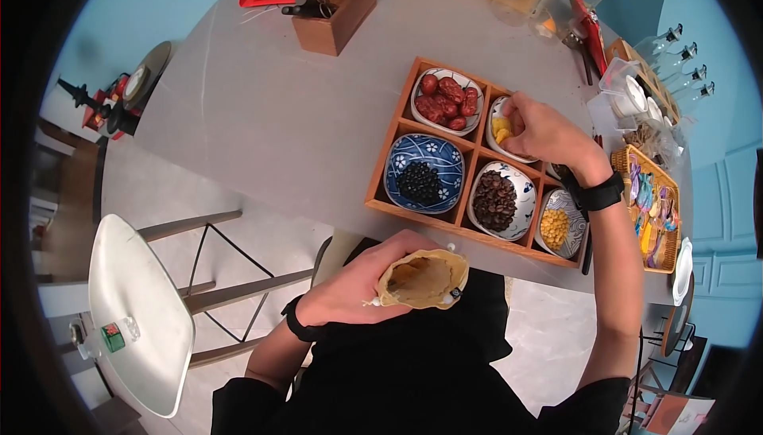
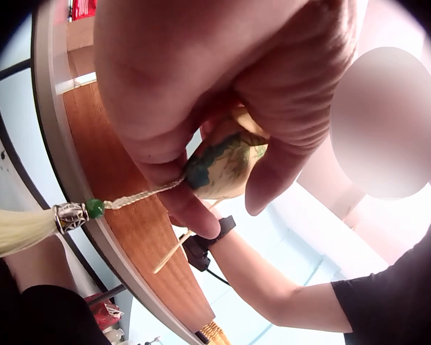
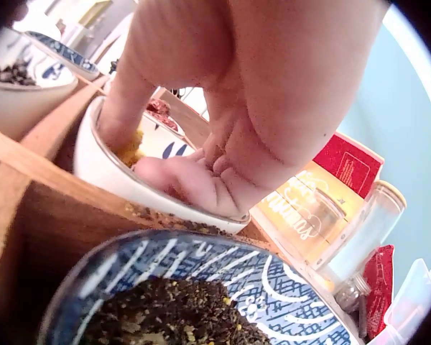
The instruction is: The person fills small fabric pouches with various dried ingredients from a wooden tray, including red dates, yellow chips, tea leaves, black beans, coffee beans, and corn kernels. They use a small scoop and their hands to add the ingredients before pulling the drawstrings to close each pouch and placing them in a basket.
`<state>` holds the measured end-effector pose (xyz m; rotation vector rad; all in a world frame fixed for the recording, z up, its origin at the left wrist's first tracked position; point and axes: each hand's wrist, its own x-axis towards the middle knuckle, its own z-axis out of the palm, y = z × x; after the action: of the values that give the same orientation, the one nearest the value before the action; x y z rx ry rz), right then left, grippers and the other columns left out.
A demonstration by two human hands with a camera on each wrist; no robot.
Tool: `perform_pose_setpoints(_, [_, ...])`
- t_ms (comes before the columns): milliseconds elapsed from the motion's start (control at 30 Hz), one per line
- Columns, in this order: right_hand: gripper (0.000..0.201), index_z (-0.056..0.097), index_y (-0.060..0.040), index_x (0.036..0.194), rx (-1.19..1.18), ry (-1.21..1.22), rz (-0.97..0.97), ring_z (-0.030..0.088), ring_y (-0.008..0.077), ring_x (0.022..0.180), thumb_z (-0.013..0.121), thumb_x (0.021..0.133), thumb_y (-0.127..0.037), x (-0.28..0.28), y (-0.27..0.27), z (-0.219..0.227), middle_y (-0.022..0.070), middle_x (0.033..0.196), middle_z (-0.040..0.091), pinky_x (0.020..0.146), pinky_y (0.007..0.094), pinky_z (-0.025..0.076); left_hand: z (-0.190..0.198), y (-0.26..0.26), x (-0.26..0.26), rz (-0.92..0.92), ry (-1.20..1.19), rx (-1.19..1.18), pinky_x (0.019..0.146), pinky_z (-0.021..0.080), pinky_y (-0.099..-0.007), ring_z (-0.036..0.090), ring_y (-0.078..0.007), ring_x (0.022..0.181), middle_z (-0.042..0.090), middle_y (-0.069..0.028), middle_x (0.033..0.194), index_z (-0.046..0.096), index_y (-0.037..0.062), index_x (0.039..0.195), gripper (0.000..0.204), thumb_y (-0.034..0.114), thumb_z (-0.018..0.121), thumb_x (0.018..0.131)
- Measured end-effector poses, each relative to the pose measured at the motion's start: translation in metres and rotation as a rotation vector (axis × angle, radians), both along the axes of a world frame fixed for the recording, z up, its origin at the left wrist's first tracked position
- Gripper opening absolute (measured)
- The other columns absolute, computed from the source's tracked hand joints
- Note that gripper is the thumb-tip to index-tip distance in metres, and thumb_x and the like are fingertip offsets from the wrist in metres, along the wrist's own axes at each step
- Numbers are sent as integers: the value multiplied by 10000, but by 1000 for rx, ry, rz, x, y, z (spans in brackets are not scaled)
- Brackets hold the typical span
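My left hand [image 1: 362, 280] holds a small beige drawstring pouch [image 1: 424, 278], its mouth gaping upward, near the table's front edge. The left wrist view shows a blue-green print on the pouch [image 2: 226, 162] between thumb and fingers, and a cord with a green bead [image 2: 95, 208] and a pale tassel [image 2: 18, 233]. My right hand [image 1: 548, 134] reaches into a white bowl [image 1: 494, 117] in the wooden divided tray [image 1: 387, 137]. Its thumb and curled fingers close around yellow dried pieces [image 3: 131, 149], with the fingertips partly hidden.
Neighbouring bowls hold red dates [image 1: 447, 101], black beans [image 1: 419, 183], brown beans [image 1: 494, 200] and yellow kernels [image 1: 555, 228]. Dark dried leaves [image 3: 172, 313] fill a patterned bowl beside my right hand. A wicker basket [image 1: 674, 256] stands right, a wooden box [image 1: 338, 21] at the back.
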<state>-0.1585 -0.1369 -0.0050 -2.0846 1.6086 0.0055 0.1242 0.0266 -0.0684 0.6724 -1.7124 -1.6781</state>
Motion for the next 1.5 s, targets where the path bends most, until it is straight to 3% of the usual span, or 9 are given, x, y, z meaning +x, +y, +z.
perform_pose_setpoints(67, [432,561,29,1070,-15,23,30,639,358,882,742,723,-155,3,-2,-2,229,916,653,772,400,489,1,1,-1,12,13,-38,1018,401,-364,509,-275,1190,508,-113,1269,485,42,1291,614,23,740,733])
perform_pose_setpoints(133, [362,531,24,1014,-54,-7,90,578,198,673,718,717,-64,1,-4,-5,91,717,587,623,340,453,4,-1,0,21,62,-139,1027,400,-374,495,-285,1206,495,-110,1296,487,48,1290,604,23,737,740])
perform_pose_setpoints(367, [336,548,10,968,-177,27,104,609,255,675,724,704,-100,0,-1,-4,136,735,609,631,368,464,-4,2,-1,44,32,-116,1000,428,-364,540,-284,1181,535,-114,1268,490,48,1285,592,22,736,747])
perform_pose_setpoints(433, [336,609,33,948,-116,84,53,643,379,809,742,710,-164,6,4,8,255,796,642,726,417,494,-9,3,-1,52,-42,6,986,437,-334,562,-224,1161,558,-101,1265,495,37,1273,562,64,753,774])
perform_pose_setpoints(733, [250,680,2,947,-232,-73,31,645,348,764,734,758,-151,-7,12,11,192,810,651,702,403,492,-11,3,-3,41,48,222,980,444,-316,570,-184,1148,569,-78,1253,497,33,1276,577,42,757,762])
perform_pose_setpoints(933, [224,661,-14,924,-342,-297,152,493,105,599,753,720,-21,41,98,89,22,695,508,520,265,391,-4,-2,-6,24,-24,172,995,428,-324,542,-163,1163,548,-70,1255,444,42,1330,664,50,775,755])
perform_pose_setpoints(1167, [100,666,-41,869,-336,-275,480,619,260,653,692,773,-55,72,129,71,96,790,601,586,346,493,-2,-3,-14,-27,50,203,986,429,-317,554,-182,1153,562,-108,1251,421,11,1350,622,60,719,806])
perform_pose_setpoints(1333, [104,665,-5,910,-419,-269,102,623,330,697,622,815,-8,35,86,73,143,838,646,628,376,490,-21,4,-2,-58,146,287,888,531,-340,600,-237,1135,580,-146,1247,479,1,1291,536,-11,720,812])
perform_pose_setpoints(1500, [171,670,22,948,-483,74,248,629,389,840,599,794,2,0,30,16,191,896,646,759,450,496,-24,7,3,7,65,264,819,569,-348,625,-278,1108,592,-182,1249,497,-18,1275,499,-32,703,821])
